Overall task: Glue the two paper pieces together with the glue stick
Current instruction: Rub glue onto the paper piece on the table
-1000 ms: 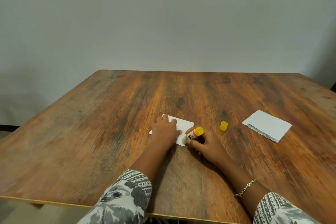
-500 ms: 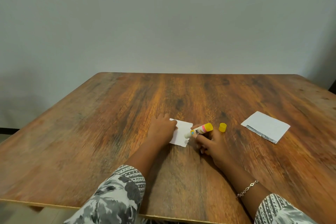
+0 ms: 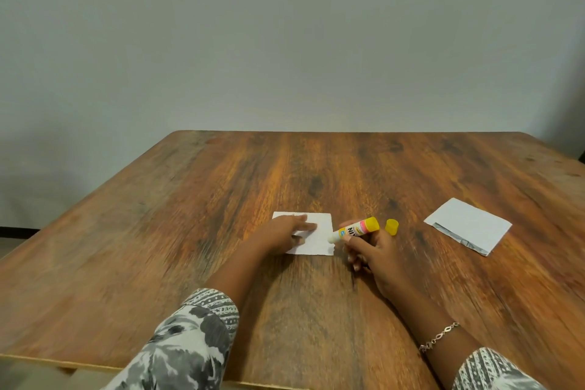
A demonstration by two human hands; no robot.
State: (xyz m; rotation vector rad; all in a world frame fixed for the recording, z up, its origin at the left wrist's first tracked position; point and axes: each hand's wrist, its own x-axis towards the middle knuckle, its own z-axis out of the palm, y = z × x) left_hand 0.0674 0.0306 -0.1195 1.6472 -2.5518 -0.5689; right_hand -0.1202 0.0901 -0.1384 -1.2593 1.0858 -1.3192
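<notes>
A small white paper piece (image 3: 319, 237) lies flat near the middle of the wooden table (image 3: 158, 247). My left hand (image 3: 281, 236) rests on its left part, fingers spread and pressing it down. My right hand (image 3: 373, 253) grips the uncapped glue stick (image 3: 356, 229), which is tilted with its white tip at the paper's right edge. The yellow cap (image 3: 392, 227) stands on the table just right of the stick. A second white paper piece (image 3: 468, 225) lies farther right, apart from both hands.
The table's front edge (image 3: 95, 366) runs close to my body, and its far edge meets a plain grey wall (image 3: 285, 41). A bracelet (image 3: 438, 337) is on my right wrist.
The glue stick's tip has moved right, off the paper's lower corner to its right edge. My left hand slid left, and the paper now lies squarer with more of it showing.
</notes>
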